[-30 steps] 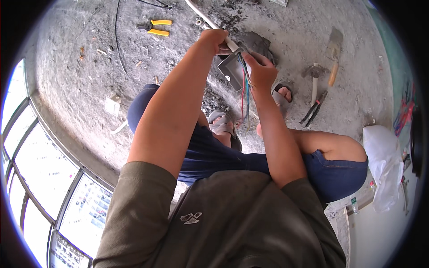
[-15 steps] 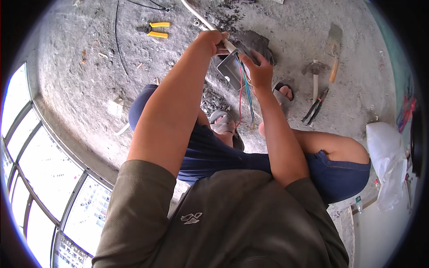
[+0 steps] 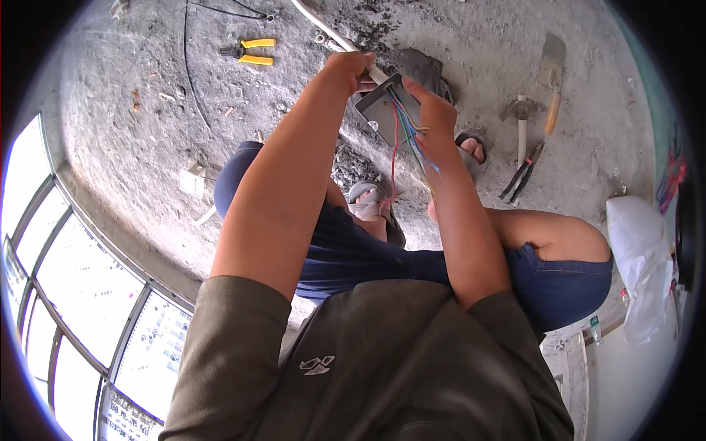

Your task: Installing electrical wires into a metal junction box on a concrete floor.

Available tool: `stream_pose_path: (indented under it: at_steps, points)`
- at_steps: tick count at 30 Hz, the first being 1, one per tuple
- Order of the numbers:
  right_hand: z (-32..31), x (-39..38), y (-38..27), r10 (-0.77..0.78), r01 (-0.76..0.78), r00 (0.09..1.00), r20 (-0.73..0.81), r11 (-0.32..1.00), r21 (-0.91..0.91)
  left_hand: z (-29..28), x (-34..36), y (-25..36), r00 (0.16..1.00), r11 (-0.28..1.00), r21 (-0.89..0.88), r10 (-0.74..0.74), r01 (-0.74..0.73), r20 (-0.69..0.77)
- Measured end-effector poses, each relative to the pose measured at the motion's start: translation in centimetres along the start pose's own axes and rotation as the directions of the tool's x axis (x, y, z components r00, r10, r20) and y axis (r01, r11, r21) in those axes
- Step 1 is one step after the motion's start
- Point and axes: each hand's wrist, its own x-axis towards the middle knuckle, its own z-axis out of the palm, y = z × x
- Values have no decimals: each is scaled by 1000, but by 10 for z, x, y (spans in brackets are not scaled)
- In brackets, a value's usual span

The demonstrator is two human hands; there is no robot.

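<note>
My left hand [image 3: 354, 71] is wrapped round a white conduit pipe [image 3: 323, 24], close to where it meets a grey electrical junction box [image 3: 382, 117]. The box is open-topped and tilted in the air above the floor. On its right side, my right hand [image 3: 435, 116] grips the wall, with the thumb near the top corner and the fingers mostly hidden. Several coloured wires come out of the pipe end into the box. A red wire [image 3: 393, 165] hangs down past the lower rim, while a blue wire [image 3: 430, 163] lies against my right wrist.
Yellow-handled pliers [image 3: 257, 52] lie on the rough concrete floor at the far left, near a thin black cable [image 3: 187, 73]. To the right are a hammer [image 3: 521, 132], a trowel [image 3: 552, 110] and dark pliers [image 3: 521, 176]. A white sack [image 3: 636, 250] stands at the right edge.
My right hand has shifted slightly down and right along the box wall. The wires have spread, and the blue one has swung right onto my wrist. My left hand keeps its hold.
</note>
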Motion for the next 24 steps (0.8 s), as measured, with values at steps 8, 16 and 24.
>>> stream_pose_path:
  at_steps: [8,16,24]
  points:
    - [1,-5,8,-412,355,911,0,785,-508,8,-4,-1,997,1000,12,-12,13,-70]
    - [3,-10,10,-489,416,872,-7,748,-517,6,-8,0,998,999,-27,-36,34,-57]
    - [1,9,7,-51,51,999,0,998,-28,0,-4,-8,999,997,-76,-33,32,-10]
